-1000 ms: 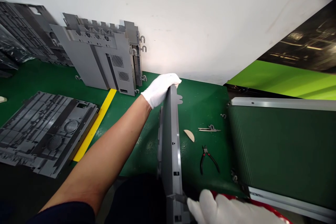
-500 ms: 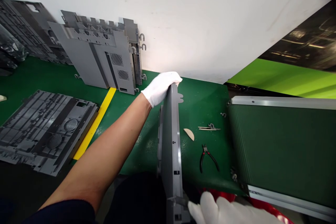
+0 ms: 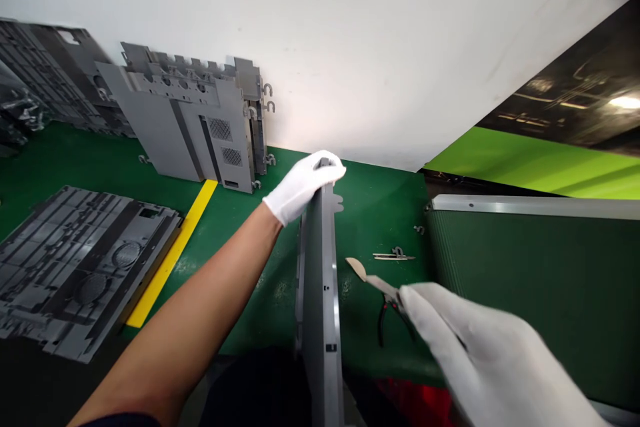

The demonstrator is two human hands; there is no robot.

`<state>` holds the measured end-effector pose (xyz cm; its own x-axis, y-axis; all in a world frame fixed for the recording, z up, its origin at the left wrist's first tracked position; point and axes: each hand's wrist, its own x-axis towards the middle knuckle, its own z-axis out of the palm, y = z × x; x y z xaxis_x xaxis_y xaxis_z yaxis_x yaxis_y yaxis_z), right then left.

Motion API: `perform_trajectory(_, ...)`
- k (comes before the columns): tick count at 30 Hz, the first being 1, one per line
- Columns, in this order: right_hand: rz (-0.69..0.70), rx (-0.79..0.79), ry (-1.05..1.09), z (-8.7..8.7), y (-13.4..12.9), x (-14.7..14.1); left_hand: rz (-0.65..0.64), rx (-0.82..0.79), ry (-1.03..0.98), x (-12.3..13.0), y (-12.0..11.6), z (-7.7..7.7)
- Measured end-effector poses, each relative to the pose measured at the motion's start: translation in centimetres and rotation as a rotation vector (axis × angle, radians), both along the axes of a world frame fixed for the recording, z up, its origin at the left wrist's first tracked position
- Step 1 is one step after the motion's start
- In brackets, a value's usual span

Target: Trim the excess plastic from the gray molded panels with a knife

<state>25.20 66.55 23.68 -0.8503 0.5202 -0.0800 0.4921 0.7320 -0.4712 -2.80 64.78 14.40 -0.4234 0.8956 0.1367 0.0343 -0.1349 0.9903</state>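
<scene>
My left hand (image 3: 307, 185), in a white glove, is wrapped over the far top end of a grey plastic panel (image 3: 328, 267). The panel stands on edge, its narrow side facing up. My gloved right hand (image 3: 480, 340) is closed around a knife (image 3: 381, 286), whose flat blade points left, apart from the panel. Beneath that hand, black-handled pliers (image 3: 384, 320) lie partly covered on the green surface. A pale half-round piece (image 3: 357, 268) rests near the blade tip. Thin strips with a small grey hook (image 3: 395, 254) lie farther back.
Grey panels (image 3: 160, 127) with hooks lean against the white wall (image 3: 350, 47). Another grey panel (image 3: 95, 260) lies flat at left beside a yellow stripe (image 3: 173, 253). A green conveyor belt (image 3: 540, 267) with metal rails stands at right.
My right hand has lifted the knife off the panel's near edge and moved it forward, over the pliers. My left hand keeps its hold on the panel. The view has tilted slightly.
</scene>
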Motion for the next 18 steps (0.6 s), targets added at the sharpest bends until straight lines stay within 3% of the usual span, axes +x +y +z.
perform_trajectory(5, -0.107, -0.063, 0.083, -0.4, 4.3, -4.1, -0.025, -0.087, -0.020, 0.2, -1.1, 0.8)
perform_trajectory(8, -0.087, -0.040, 0.088, -0.9, 6.6, -7.2, 0.024, -0.098, -0.011, -0.1, -0.8, 1.0)
perform_trajectory(13, 0.101, 0.176, -0.027, -2.3, 8.7, -11.8, 0.006, -0.124, -0.085, -0.5, 0.0, 1.3)
perform_trajectory(18, 0.169, 0.428, -0.099, -2.7, 8.7, -13.6, -0.030, -0.097, -0.006, -0.8, -0.2, 2.0)
